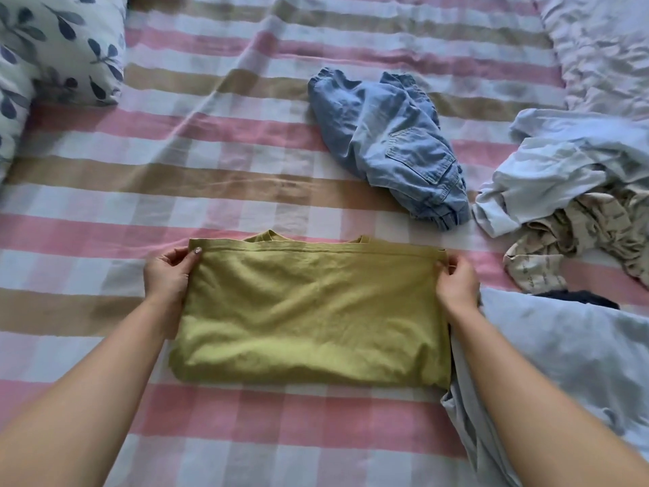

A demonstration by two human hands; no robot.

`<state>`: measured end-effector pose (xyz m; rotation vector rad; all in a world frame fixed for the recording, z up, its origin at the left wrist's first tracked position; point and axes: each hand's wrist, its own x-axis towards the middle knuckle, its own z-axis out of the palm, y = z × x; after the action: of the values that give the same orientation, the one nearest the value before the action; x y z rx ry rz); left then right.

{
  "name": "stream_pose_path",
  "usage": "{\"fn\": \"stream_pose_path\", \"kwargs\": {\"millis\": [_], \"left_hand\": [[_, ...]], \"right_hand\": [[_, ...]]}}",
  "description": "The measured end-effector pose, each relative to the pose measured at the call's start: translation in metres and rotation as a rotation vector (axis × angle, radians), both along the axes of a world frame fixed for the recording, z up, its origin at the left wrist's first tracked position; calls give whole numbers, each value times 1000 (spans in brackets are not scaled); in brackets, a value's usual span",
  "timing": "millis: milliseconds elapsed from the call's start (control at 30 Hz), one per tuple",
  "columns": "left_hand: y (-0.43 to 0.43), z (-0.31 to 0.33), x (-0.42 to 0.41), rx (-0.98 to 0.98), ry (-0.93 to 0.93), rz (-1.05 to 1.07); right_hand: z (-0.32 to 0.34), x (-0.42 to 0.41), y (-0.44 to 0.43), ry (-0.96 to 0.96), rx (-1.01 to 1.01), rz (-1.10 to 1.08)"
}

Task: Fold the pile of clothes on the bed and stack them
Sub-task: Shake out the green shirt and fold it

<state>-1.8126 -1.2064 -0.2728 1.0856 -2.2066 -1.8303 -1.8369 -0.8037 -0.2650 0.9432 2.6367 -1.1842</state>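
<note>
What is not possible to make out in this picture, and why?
Head view only.
1. dark garment: mostly hidden under the light blue cloth.
2. leaf-print pillow: cut by the left edge.
3. green shirt: its lower layers hidden by the top fold.

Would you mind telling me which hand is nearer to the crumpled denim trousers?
Right. The right hand pinches the far right corner of the green shirt, on the near side of the denim trousers; the left hand holds the far left corner, well off to their left.
</note>
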Motion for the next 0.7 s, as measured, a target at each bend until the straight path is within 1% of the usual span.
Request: {"fn": "stream_pose_path", "kwargs": {"millis": [100, 167, 233, 267, 300, 367, 467, 500, 567, 633, 700], "left_hand": [[4, 3, 24, -217, -59, -6], [11, 7, 57, -312, -98, 19], [23, 11, 96, -355, -148, 98], [31, 12, 112, -348, -176, 150], [39, 13, 126, -318, -204, 206], [54, 15, 140, -182, -219, 355], [65, 22, 135, 154, -208, 671], [65, 22, 132, 261, -210, 769], [64, 25, 127, 499, -244, 903], [62, 26, 122, 709, -277, 897], [57, 24, 121, 800, -290, 834]], "right_hand": [[11, 9, -7, -16, -51, 39], [25, 36, -19, 14, -56, 116], [35, 80, -38, 83, -42, 162], [38, 105, -49, 119, -40, 136], [39, 131, -59, 140, -53, 64], [35, 169, -75, 115, -184, -232], [23, 183, -84, 42, -540, -817], [19, 179, -84, 32, -641, -953], [16, 167, -81, 6, -731, -1063], [16, 157, -77, -32, -741, -1105], [19, 149, -73, -72, -758, -1139]]}}
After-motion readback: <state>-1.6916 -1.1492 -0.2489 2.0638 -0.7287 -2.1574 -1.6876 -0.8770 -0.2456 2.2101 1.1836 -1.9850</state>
